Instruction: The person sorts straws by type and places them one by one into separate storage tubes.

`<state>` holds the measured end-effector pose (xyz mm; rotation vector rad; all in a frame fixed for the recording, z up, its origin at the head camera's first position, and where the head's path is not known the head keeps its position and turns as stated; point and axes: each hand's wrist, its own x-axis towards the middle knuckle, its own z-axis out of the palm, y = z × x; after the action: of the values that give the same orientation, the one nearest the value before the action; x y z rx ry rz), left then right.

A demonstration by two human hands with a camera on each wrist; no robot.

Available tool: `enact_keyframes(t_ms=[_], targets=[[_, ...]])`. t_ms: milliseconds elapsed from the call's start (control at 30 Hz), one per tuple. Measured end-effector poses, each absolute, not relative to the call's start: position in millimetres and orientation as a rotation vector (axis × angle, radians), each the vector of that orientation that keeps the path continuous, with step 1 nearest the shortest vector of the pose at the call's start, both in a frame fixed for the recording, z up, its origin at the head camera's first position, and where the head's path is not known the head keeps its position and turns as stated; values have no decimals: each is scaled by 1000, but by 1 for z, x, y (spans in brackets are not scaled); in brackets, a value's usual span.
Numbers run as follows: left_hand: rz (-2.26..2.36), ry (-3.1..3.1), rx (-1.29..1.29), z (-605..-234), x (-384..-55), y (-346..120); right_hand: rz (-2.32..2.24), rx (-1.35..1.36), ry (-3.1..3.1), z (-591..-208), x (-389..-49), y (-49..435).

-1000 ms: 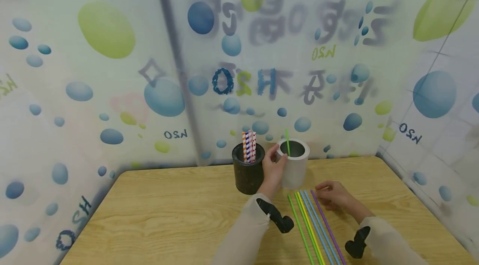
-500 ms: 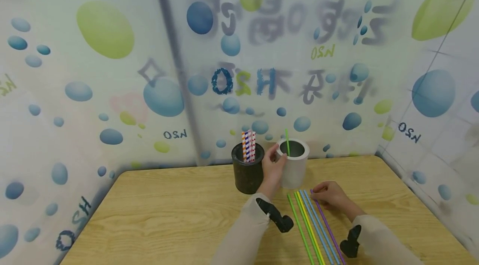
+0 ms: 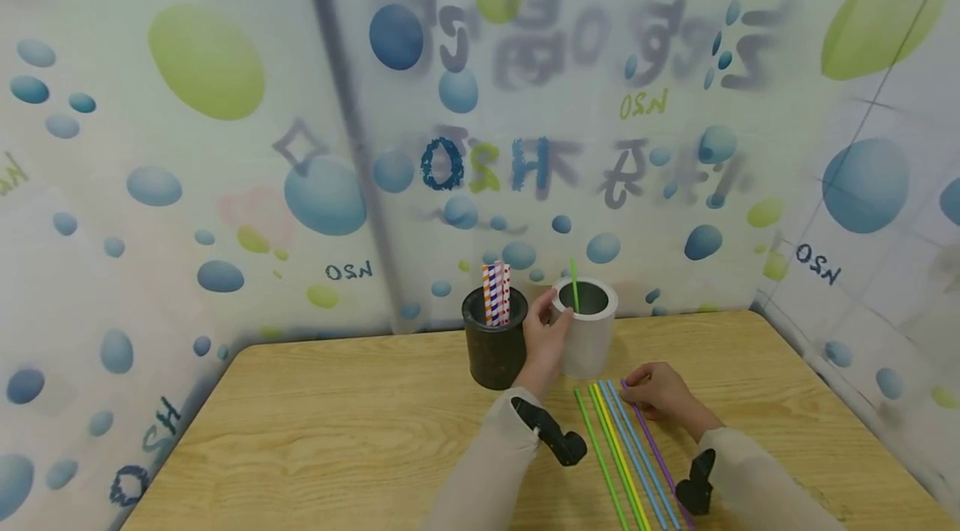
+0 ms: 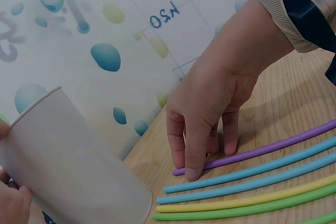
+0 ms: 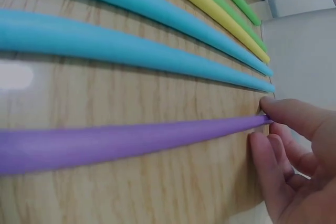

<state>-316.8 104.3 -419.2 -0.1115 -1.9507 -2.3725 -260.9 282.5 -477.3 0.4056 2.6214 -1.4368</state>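
Endwise, purple straw, tip between right fingers

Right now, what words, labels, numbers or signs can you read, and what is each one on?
"H2O", large, mirrored: back wall.
"H2O", dark blue: left wall.
"H2O" or "N2O", small, mirrored, first letter unclear: back wall, right wall.
Grey characters: back wall, too blurred to read.
Green mark, left wall: cut off.
White cup, black cup, straws: no text seen.
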Motion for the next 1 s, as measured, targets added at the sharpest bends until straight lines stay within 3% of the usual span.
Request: enact_keyframes(t_ms=[1000], targets=[[-2384, -1938, -121, -421, -318, 105, -1525, 373, 2539, -479, -261, 299]])
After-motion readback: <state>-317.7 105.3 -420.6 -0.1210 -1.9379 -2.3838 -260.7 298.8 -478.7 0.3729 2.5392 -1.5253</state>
